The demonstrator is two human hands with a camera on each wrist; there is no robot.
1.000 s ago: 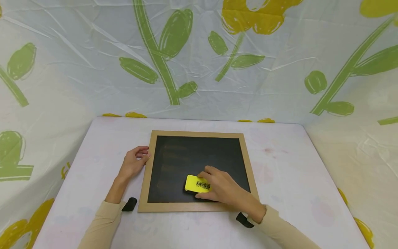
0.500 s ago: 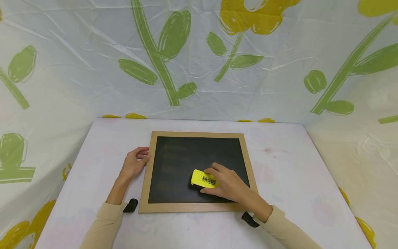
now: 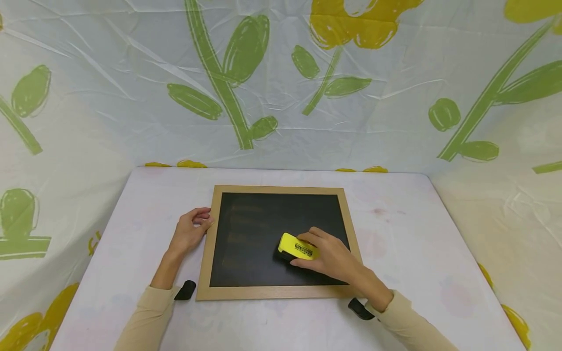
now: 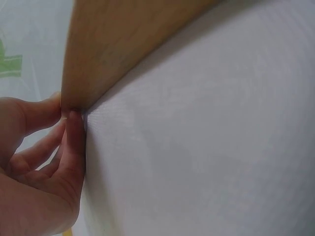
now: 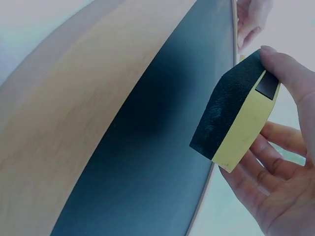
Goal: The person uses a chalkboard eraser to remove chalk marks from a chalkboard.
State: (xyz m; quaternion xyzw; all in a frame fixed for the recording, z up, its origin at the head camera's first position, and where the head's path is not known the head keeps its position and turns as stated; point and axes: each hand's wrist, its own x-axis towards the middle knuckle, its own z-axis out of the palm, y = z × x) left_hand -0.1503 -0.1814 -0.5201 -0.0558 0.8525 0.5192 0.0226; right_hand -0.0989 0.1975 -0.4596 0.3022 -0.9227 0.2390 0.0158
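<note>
A small chalkboard (image 3: 250,234) with a light wooden frame (image 3: 272,292) lies flat on the table. My right hand (image 3: 335,256) holds a yellow and black board eraser (image 3: 298,246) between thumb and fingers over the board's lower right part. In the right wrist view, the eraser (image 5: 234,113) is tilted and stands off the dark surface, its black felt side showing. At the board's left edge, my left hand (image 3: 189,231) pinches the wooden frame; the left wrist view has thumb and fingertips at the frame's edge (image 4: 113,54). Faint smudges mark the board's left side.
A white tablecloth (image 3: 395,234) covers the table. Flower-printed cloth (image 3: 281,87) hangs behind and at both sides. Black straps (image 3: 186,290) show by both wrists.
My right hand has moved the eraser rightward and slightly up the picture, and the eraser now looks tilted and raised off the board. The left hand stays at the frame.
</note>
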